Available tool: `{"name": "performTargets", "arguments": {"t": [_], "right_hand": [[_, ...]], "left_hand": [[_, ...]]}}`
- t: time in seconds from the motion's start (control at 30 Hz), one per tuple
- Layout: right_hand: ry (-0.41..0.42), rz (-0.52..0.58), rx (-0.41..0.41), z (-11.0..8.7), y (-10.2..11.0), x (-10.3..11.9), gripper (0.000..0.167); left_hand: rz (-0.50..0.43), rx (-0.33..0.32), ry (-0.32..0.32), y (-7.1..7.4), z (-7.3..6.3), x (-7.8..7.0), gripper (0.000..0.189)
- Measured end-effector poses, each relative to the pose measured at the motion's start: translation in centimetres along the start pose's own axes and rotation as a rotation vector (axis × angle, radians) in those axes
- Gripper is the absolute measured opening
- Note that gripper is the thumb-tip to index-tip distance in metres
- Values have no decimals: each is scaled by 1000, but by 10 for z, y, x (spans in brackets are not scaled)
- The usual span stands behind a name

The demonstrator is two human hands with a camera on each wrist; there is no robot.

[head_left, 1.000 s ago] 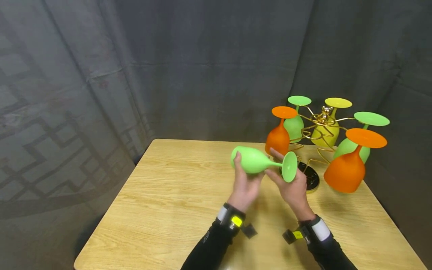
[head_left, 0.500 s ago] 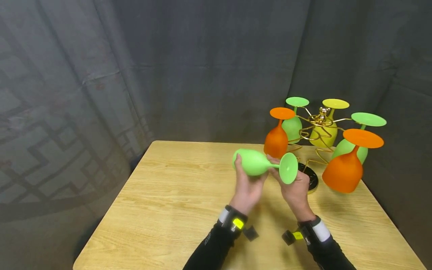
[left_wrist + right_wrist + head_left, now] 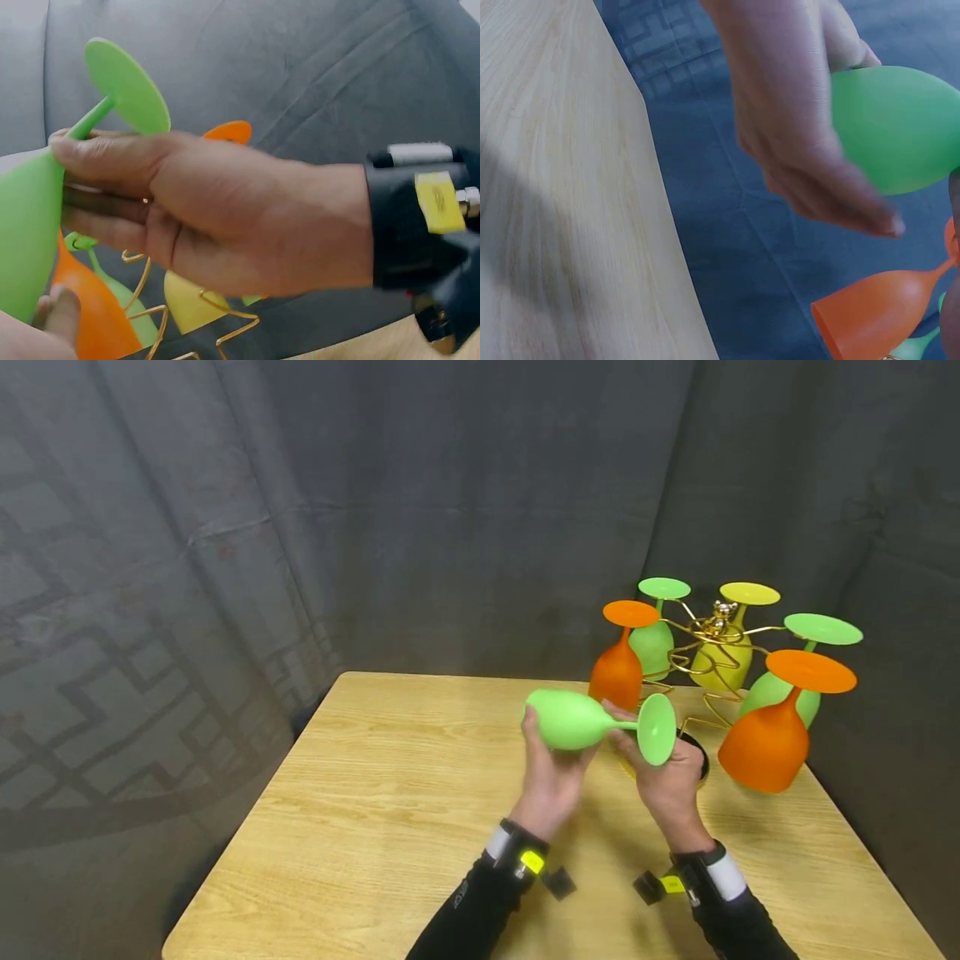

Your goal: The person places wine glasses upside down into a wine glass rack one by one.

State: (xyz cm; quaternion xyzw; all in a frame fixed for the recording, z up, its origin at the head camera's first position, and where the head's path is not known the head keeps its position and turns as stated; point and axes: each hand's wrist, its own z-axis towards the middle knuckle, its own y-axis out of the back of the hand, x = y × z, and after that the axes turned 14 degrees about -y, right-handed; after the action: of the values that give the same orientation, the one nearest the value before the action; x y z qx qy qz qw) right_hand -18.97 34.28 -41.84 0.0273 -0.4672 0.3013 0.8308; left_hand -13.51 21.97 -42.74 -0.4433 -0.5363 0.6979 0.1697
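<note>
A light green wine glass [image 3: 568,720] lies sideways in the air above the table, its foot pointing right. My left hand [image 3: 551,785] grips the bowl, thumb along the near side and fingers underneath. At the stem, just past the bowl, my right hand [image 3: 669,789] pinches with thumb and fingers, as the left wrist view shows on the right hand [image 3: 225,210]. The foot hides part of that hand in the head view. In the right wrist view the left hand [image 3: 795,127] wraps the green bowl [image 3: 896,131].
Right of the hands stands a gold wire rack [image 3: 712,631] with a dark round base. Upside-down glasses hang from it: orange ones [image 3: 767,743] [image 3: 617,672], green ones [image 3: 651,647] and a yellow one [image 3: 723,660]. The wooden table [image 3: 360,793] ends at a grey curtain [image 3: 465,527].
The wine glass and both hands have shifted slightly right. My right thumb and fingers, more spread a second ago, have come together at the stem. The left hand keeps its grip on the bowl.
</note>
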Motion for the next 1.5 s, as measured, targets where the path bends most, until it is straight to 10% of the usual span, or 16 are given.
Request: {"name": "performTargets", "arguments": {"t": [0.57,1.03,1.5], "right_hand": [[-29,-124,36,7,19,11,29],[-3,-398,47,16,27,23,34],[-46,-526,102,26,28,37,26]], "left_hand": [[654,178,-149,26,9,-26,85],[937,701,-271,26,23,-57,97],[1314,960,-270,13,22,-49,121]]}}
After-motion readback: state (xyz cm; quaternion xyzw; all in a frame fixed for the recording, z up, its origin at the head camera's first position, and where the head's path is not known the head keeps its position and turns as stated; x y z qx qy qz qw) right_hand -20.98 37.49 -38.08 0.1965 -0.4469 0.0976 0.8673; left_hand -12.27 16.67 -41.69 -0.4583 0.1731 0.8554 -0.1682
